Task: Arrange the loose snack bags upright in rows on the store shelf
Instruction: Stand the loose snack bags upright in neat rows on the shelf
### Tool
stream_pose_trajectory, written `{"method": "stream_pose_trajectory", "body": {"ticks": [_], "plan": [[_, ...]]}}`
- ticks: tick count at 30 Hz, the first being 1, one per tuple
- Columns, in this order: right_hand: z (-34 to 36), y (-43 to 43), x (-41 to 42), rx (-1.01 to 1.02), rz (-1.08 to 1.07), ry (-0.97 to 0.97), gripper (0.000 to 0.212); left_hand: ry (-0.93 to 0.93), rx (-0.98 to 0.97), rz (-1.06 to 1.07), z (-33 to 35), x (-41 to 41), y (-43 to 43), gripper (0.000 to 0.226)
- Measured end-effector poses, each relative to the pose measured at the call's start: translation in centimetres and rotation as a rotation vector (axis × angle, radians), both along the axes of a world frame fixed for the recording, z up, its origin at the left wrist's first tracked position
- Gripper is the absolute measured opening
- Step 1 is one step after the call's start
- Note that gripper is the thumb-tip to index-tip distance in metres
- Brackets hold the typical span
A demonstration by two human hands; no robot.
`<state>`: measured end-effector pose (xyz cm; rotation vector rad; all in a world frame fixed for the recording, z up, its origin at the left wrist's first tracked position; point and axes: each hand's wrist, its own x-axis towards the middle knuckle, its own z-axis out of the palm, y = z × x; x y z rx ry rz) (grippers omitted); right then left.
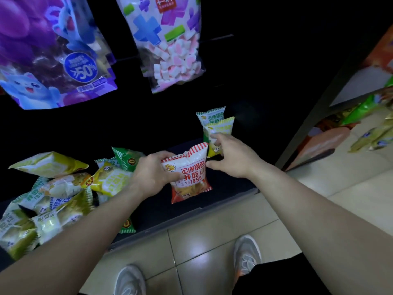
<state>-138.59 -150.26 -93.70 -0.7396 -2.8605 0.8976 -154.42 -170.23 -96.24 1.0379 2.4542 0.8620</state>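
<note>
Both forearms reach forward over the dark shelf (223,194) front edge. The left hand (153,175) grips the red snack bag (189,173) by its upper left side; the bag stands upright, long axis vertical, print facing the camera. The right hand (231,156), fingers spread, touches the yellow snack bag (221,128) standing behind.

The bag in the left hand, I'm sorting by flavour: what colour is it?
Red and white bag, red striped edges, seen in the head view.

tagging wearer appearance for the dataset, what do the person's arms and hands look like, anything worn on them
Both forearms are bare up to the frame edge: no sleeves in view. The left hand and right hand show no gloves, rings, watch or bracelets; fingers uncovered.
</note>
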Motion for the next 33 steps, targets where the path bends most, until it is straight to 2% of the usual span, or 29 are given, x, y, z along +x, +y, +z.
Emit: {"method": "stream_pose_trajectory", "body": {"ticks": [4,8,11,18,26,33], "plan": [[-2.3,2.8,2.8,0.012,-0.028,-0.19,0.078,-0.056,-0.036,0.041,-3.0,0.1,4.4,0.053],[-4.6,5.4,5.8,-0.018,-0.1,-0.308,0.077,-0.158,-0.002,0.087,-6.8,0.2,10.9,0.063],[-5.9,7.0,7.4,-0.024,-0.13,-0.333,0.077,-0.216,0.016,0.145,-9.3,0.0,15.8,0.073],[-8.0,9.0,9.0,-0.052,-0.159,-0.339,0.074,-0.214,0.008,0.169,-13.5,-0.9,24.4,0.078],[-8.7,8.7,8.2,-0.049,-0.115,-0.44,0.07,-0.216,-0.019,0.124,-16.1,-0.3,26.4,0.074],[-7.7,7.7,6.7,-0.024,-0.087,-0.471,0.066,-0.099,-0.093,-0.004,-13.9,-1.1,24.6,0.101]]}}
